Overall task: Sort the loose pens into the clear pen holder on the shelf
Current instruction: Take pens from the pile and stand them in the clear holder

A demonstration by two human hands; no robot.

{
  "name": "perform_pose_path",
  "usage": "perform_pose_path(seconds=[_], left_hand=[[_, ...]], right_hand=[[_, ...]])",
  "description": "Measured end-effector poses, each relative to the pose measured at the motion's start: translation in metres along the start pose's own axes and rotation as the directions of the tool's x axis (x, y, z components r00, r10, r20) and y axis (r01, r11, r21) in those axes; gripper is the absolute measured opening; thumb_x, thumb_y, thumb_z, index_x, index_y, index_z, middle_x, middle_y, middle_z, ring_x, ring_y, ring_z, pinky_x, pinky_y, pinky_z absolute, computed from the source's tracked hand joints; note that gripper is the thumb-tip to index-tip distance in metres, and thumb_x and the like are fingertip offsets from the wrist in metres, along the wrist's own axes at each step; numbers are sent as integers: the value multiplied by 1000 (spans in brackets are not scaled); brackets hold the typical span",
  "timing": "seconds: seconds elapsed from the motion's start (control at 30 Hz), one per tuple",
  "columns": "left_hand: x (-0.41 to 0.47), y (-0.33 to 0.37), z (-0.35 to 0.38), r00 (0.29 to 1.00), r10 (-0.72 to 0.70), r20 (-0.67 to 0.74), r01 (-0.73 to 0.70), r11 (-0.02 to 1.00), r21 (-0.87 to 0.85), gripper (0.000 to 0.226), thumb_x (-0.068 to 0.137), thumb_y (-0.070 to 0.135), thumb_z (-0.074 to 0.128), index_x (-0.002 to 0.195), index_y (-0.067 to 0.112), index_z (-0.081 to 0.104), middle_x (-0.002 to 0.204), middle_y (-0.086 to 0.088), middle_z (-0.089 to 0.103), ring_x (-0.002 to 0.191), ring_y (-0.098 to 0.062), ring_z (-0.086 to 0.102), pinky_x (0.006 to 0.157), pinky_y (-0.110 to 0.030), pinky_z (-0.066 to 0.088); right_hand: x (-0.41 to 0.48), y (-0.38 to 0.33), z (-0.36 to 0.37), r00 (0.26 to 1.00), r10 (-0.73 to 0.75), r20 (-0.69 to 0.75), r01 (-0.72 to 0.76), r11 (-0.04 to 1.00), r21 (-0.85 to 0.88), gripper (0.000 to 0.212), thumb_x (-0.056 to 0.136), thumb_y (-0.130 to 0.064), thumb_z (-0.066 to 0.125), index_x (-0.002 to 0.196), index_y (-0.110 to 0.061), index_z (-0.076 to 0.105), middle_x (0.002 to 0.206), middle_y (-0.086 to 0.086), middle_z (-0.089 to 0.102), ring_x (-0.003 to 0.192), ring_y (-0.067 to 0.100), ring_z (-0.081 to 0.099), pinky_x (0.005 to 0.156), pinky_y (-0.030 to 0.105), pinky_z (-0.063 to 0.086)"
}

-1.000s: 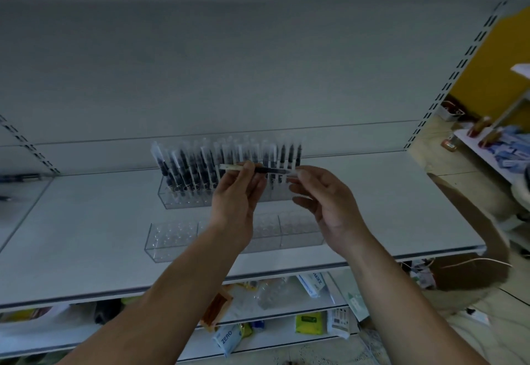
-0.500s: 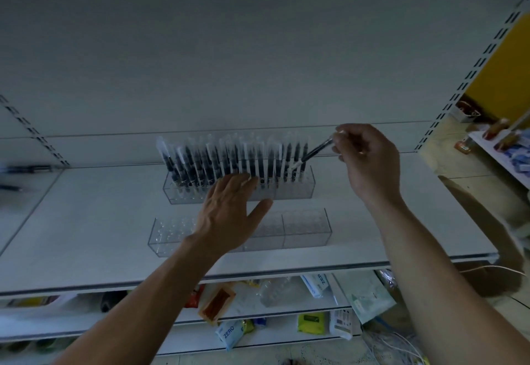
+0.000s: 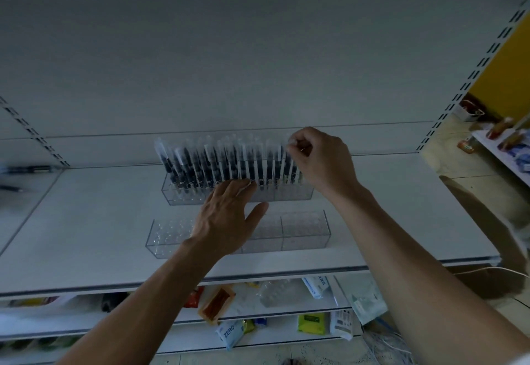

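Our right grip (image 3: 321,161) pinches a pen (image 3: 291,168) at the right end of the pen holder (image 3: 183,196) on the shelf (image 3: 86,221). Our left grip (image 3: 226,215), released, steadies its front. An off-centre push may tip neighbouring pens (image 3: 223,164).

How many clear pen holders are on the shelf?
2. The rear pen holder, filled with pens, stands toward the back; the front pen holder, apparently empty, lies nearer the edge, partly behind the left hand.

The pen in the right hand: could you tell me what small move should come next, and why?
Probably press the pen straight down until seated, then let go: the right hand pinches its top over the holder, at the right end, while the left hand touches it.
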State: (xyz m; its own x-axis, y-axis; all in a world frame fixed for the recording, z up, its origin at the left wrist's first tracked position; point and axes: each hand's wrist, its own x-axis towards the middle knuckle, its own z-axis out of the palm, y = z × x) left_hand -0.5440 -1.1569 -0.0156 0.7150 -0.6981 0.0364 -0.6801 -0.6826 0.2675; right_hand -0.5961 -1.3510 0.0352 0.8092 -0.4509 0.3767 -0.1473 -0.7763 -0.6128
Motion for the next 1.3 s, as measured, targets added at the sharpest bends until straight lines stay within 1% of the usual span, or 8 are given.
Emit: perform_pose_path(seconds=[0.2, 0.53, 0.73, 0.9, 1.0, 1.13, 1.23, 1.3], left_hand=[[1, 2, 2, 1000, -5, 1, 5, 1000, 2, 62, 95, 58, 29, 149, 25, 30, 152, 6, 32, 139, -13, 23, 115, -32, 22], [2, 7, 5, 998, -62, -23, 62, 998, -16, 59, 95, 57, 32, 146, 27, 35, 150, 6, 35, 138, -13, 26, 114, -35, 26], [1, 11, 3, 997, -73, -12, 73, 997, -5, 60, 96, 56, 31, 147, 26, 34, 153, 5, 33, 140, -14, 24, 114, -32, 20], [-16, 10, -13, 998, -28, -52, 27, 999, -26, 66, 95, 61, 27, 149, 24, 30, 156, 3, 28, 143, -14, 22, 115, -29, 13], [-41, -6, -24, 996, -18, -87, 15, 1000, -28, 66, 94, 63, 25, 147, 24, 34, 154, 3, 34, 141, -14, 26, 112, -25, 12], [-86, -46, -44, 992, -60, -107, 57, 998, -30, 86, 83, 75, 10, 145, 24, 39, 151, 3, 38, 140, -14, 30, 114, -27, 16], [-131, -84, -60, 987, -113, -113, 110, 993, -37, 85, 81, 74, 11, 146, 27, 37, 153, 5, 36, 142, -14, 27, 116, -31, 16], [-165, -115, -70, 982, -173, -81, 173, 985, -2, 74, 88, 71, 19, 148, 30, 32, 156, 6, 29, 144, -13, 20, 117, -31, 11]], right_hand=[[0, 6, -4, 1000, -16, -7, 16, 1000, -26, 16, 92, -32, 60, 97, -19, 68, 90, -5, 71, 76, 13, 65, 69, 30, 53], [14, 13, 0, 979, -114, 167, 132, 986, -103, 17, 96, -24, 53, 101, -18, 68, 95, -2, 71, 83, 19, 64, 76, 34, 52], [-1, 21, 10, 993, -109, 38, 108, 994, 24, 19, 96, -29, 55, 102, -15, 67, 93, 1, 70, 77, 19, 65, 69, 37, 54], [-10, 16, 7, 995, -37, 97, 41, 998, -39, 25, 94, -37, 57, 93, -13, 64, 84, 2, 65, 74, 23, 61, 62, 32, 48], [-22, 7, 3, 997, 13, 79, -6, 995, -98, 26, 93, -40, 57, 100, -16, 65, 94, 3, 67, 82, 22, 64, 70, 37, 53], [-50, -19, -1, 992, 122, -45, -128, 974, -189, 25, 94, -39, 54, 95, -16, 63, 95, 4, 67, 82, 26, 64, 70, 35, 52], [-75, -64, 17, 995, 90, -39, -97, 968, -232, 25, 97, -35, 50, 96, -16, 66, 97, 2, 68, 83, 25, 63, 64, 29, 44], [-86, -103, 43, 999, 32, 36, -23, 972, -234, 28, 98, -37, 48, 100, -17, 67, 99, 1, 69, 85, 22, 64, 64, 29, 47]])
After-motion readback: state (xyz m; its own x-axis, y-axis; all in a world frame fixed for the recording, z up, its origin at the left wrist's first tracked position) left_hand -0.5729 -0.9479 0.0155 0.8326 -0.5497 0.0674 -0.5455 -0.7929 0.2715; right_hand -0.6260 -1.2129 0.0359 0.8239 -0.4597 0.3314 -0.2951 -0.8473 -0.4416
